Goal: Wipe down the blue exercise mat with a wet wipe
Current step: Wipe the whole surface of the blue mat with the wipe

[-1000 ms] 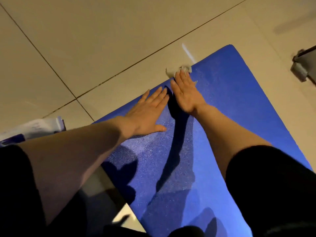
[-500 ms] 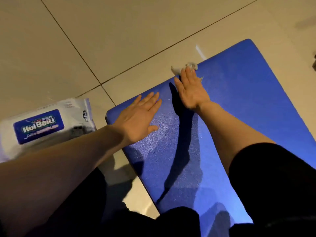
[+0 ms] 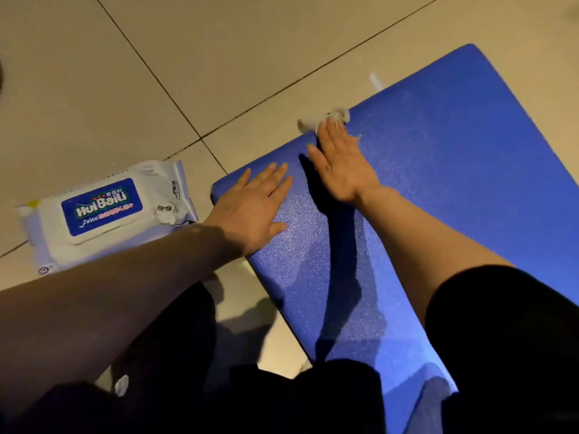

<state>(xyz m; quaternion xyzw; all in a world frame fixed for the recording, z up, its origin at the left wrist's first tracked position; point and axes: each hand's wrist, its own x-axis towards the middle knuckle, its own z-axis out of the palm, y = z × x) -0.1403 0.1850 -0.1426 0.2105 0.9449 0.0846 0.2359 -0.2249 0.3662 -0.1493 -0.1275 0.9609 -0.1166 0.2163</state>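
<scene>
Both hands flat, fingers straight: L [image 3: 253,211] on blue mat [image 3: 454,189], R [image 3: 341,164] pressing wet wipe [image 3: 326,119] at mat edge.

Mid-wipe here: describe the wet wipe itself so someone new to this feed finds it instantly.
Start at the blue exercise mat on the tiled floor and follow its far edge. There, the right hand presses flat on a small crumpled white wet wipe that pokes out beyond its fingers. Unlike the large labelled wipes pack left of the mat, it is tiny and unprinted.
</scene>
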